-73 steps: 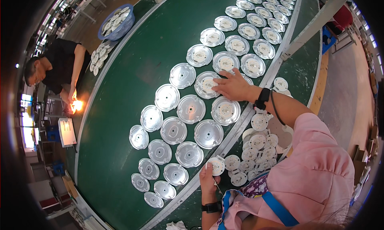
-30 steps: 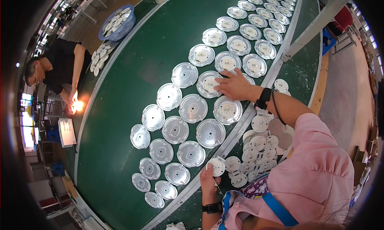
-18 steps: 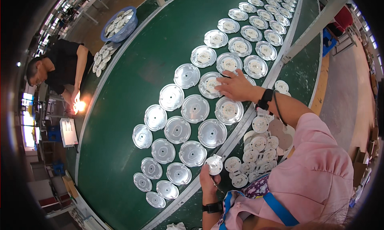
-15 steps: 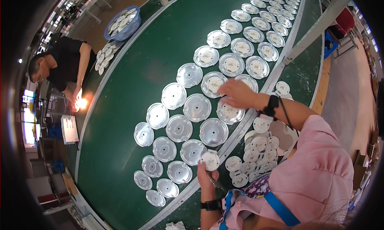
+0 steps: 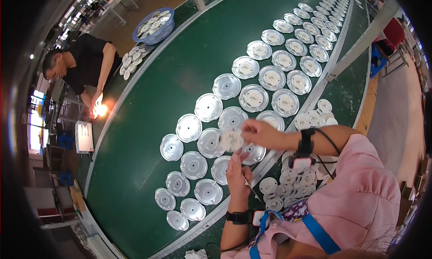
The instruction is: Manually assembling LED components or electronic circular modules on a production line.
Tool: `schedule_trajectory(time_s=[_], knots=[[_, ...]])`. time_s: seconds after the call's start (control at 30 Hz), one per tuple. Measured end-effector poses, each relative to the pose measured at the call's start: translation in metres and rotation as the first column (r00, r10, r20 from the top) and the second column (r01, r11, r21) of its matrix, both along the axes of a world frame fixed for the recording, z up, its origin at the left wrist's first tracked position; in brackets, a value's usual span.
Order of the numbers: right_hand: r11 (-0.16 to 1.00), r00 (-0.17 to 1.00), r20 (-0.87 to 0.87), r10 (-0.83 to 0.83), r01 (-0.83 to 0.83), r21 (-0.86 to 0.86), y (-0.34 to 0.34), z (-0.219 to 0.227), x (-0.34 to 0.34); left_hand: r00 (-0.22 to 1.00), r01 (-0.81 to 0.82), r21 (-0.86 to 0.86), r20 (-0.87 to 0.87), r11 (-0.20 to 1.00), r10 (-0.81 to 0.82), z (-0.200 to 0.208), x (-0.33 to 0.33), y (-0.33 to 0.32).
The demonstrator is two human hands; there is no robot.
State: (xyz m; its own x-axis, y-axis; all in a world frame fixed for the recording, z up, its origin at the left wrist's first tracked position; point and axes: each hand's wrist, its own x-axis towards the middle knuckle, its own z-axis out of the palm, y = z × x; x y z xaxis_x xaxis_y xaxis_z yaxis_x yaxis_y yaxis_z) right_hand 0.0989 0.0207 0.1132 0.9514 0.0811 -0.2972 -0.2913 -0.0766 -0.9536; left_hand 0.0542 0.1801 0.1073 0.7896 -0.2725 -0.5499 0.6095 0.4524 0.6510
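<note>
A white round circuit board [image 5: 231, 141], blurred by motion, is above the silver discs on the green table. My right hand [image 5: 263, 135] pinches its right edge. Just below, the raised fingertips of my left hand [image 5: 236, 172] reach the board's lower edge. The left fingers are curled round something thin and dark that I cannot make out. Beneath the hands, one silver disc [image 5: 253, 153] is partly hidden. Bare silver discs [image 5: 194, 165] lie to the left and near, while farther discs [image 5: 254, 98] carry white boards in their middles.
Loose white boards [image 5: 288, 180] are heaped beside my right forearm, beyond the table's metal rail [image 5: 216, 220]. More boards [image 5: 315, 118] lie farther up. A slanted post [image 5: 360, 43] stands at right. Across the table, a person [image 5: 87, 63] works near a bright light and a blue basket [image 5: 166, 31] of boards.
My right hand has come back from the disc rows to the board, which has moved up and away from me. My left hand has risen slightly. The whole view has shifted a little.
</note>
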Motion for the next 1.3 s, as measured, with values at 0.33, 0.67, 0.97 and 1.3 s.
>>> schedule_trajectory(time_s=[0.33,0.67,0.97,1.3], knots=[[0.788,0.925,0.376,-0.058,0.273,-0.552,-0.082,-0.058,0.158,0.937,-0.095,0.051,-0.332,0.994,0.107,-0.065,-0.068,0.086],[0.530,0.906,0.414,-0.086,0.394,-0.751,-0.066,-0.082,0.181,0.921,-0.162,0.111,-0.340,0.980,0.191,-0.072,-0.086,0.096],[0.251,0.820,0.398,0.412,0.318,-0.914,-0.040,-0.084,0.122,0.955,-0.074,0.204,-0.267,0.976,0.128,-0.072,-0.087,0.094],[0.270,0.784,0.459,0.418,0.375,-0.887,-0.050,-0.084,0.120,0.954,-0.096,0.167,-0.266,0.981,0.139,-0.077,-0.091,0.100]])
